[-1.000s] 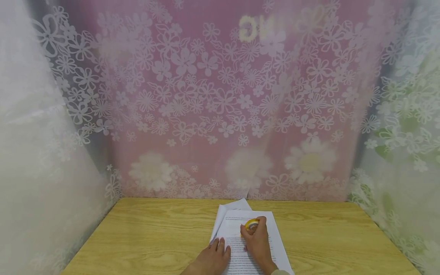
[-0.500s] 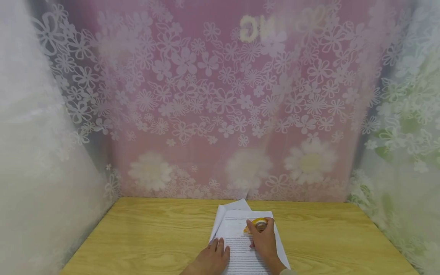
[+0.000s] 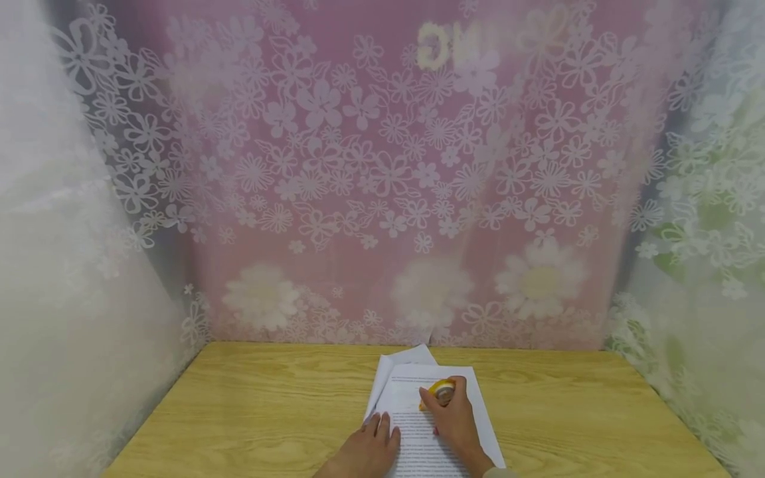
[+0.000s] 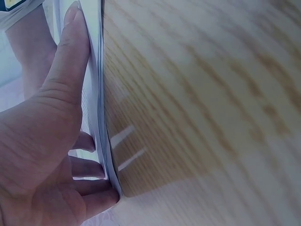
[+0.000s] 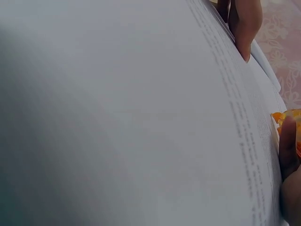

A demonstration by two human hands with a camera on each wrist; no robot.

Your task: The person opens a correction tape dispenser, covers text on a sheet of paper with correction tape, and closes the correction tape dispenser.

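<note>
A sheet of printed paper (image 3: 411, 397) lies on the table. My right hand (image 3: 459, 421) pinches a yellow correction tape dispenser (image 3: 443, 393) between thumb and fingers, its tip down at the page between printed lines near the top. In the right wrist view the dispenser's orange nose (image 5: 276, 116) shows beside the thumb. My left hand (image 3: 372, 446) rests flat on the left side of the sheet, fingers spread and fairly straight. The left wrist view shows that hand (image 4: 56, 108) along the paper's edge, its fingertips reaching the edge.
Another white sheet (image 3: 412, 356), partly folded, lies under the printed page and sticks out at the back left. The wood-grain table (image 3: 269, 398) extends to both sides. A pink floral curtain (image 3: 358, 265) hangs behind it, with pale sheets at the sides.
My right hand has slid with the correction tape a little to the right across the page, then back to the left. My left hand has stayed in place on the paper.
</note>
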